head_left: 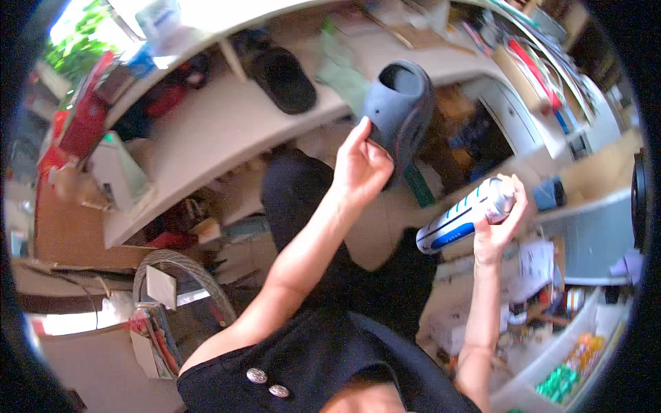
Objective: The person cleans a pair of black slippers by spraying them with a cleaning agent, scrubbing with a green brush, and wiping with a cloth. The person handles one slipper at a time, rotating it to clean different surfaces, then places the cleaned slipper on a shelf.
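Note:
My left hand (pixel 359 168) is closed on a grey-blue foam clog (pixel 399 107), thumb against its side, and holds it up in front of the desk with its opening at the top. Lower and to the right, my right hand (pixel 500 224) wraps around the top end of a white and blue spray can (pixel 451 230). The can lies tilted, its base pointing left toward my lap and apart from the clog. Another dark clog (pixel 283 79) rests on the desk, to the left of the one I hold.
A white desk (pixel 206 138) curves across the far side. Pale green plastic wrapping (pixel 342 72) lies on it. Down at the left are a wheel with a tyre (pixel 169 258) and a cardboard box (pixel 65 224). At the lower right, a white bin (pixel 533 375) holds green and orange packets.

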A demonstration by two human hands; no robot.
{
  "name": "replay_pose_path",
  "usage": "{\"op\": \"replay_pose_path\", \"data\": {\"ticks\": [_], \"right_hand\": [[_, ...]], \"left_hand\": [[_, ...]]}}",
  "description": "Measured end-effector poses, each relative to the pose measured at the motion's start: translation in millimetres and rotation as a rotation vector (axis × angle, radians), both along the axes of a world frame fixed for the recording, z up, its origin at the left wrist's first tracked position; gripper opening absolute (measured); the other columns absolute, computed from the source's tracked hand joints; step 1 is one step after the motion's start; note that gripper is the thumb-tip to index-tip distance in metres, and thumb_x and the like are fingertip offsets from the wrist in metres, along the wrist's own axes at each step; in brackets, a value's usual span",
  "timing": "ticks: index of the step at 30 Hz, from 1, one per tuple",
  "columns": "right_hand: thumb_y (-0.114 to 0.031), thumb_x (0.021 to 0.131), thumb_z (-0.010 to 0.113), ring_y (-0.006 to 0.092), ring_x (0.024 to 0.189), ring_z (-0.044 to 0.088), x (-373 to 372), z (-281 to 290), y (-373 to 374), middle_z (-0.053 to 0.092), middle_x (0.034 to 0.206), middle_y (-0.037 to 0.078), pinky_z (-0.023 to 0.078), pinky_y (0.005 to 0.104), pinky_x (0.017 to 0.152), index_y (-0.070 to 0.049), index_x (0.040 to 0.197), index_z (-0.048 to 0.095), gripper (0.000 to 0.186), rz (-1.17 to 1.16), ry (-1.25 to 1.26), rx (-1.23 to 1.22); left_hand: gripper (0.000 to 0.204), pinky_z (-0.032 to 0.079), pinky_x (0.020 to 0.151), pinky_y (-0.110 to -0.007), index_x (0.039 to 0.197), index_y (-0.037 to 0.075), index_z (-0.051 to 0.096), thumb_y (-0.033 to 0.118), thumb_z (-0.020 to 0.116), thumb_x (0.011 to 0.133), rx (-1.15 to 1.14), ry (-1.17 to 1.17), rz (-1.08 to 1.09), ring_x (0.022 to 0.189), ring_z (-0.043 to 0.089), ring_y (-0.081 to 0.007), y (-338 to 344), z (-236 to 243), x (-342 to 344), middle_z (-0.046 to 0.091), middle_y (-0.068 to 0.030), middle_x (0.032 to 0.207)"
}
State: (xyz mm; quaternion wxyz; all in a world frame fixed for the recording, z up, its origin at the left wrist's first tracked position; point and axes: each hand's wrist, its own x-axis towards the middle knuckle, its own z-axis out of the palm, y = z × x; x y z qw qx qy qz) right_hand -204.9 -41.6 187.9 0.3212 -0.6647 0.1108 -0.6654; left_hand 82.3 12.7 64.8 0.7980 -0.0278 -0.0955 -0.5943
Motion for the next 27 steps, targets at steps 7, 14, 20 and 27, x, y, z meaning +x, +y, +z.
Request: {"op": "replay_pose_path", "data": {"ticks": [7, 14, 20, 27], "right_hand": [[-0.030, 0.081, 0.071, 0.0279, 0.111, 0.054, 7, -72, -24, 0.050, 0.127, 0.016, 0.047, 0.0426, 0.094, -0.002, 0.134, 0.041, 0.067, -0.329, 0.402, -0.226], [-0.007, 0.067, 0.081, 0.0328, 0.101, 0.056, 60, -124, -3, 0.049, 0.115, 0.016, 0.049, 0.0423, 0.088, -0.009, 0.131, 0.046, 0.073, -0.263, 0.793, 0.074], [-0.006, 0.068, 0.078, 0.0309, 0.102, 0.057, 65, -141, -7, 0.051, 0.113, 0.016, 0.049, 0.0418, 0.088, -0.008, 0.128, 0.049, 0.066, -0.264, 0.867, 0.287], [-0.004, 0.068, 0.079, 0.0305, 0.104, 0.057, 55, -123, -6, 0.052, 0.114, 0.015, 0.049, 0.0413, 0.090, -0.011, 0.129, 0.046, 0.070, -0.283, 0.909, 0.284]], "left_hand": [[0.064, 0.022, 0.117, -0.042, 0.143, 0.010, 0.039, 0.052, 0.047, 0.096, -0.005, 0.255, -0.143, 0.136, 0.038, -0.0280, -28, -32, -62, 0.044, -0.0108, 0.146], [0.060, 0.024, 0.115, -0.042, 0.133, 0.007, 0.053, 0.054, 0.042, 0.097, 0.192, -0.009, -0.138, 0.132, 0.043, -0.0270, -33, -72, -88, 0.053, -0.0107, 0.138], [0.064, 0.028, 0.113, -0.042, 0.136, 0.004, 0.046, 0.053, 0.043, 0.097, 0.263, -0.020, -0.128, 0.129, 0.046, -0.0273, -35, -73, -94, 0.053, -0.0127, 0.137], [0.059, 0.027, 0.112, -0.037, 0.139, 0.005, 0.045, 0.045, 0.052, 0.095, 0.300, -0.397, 0.085, 0.128, 0.046, -0.0220, -46, -93, -93, 0.050, -0.0093, 0.139]]}}
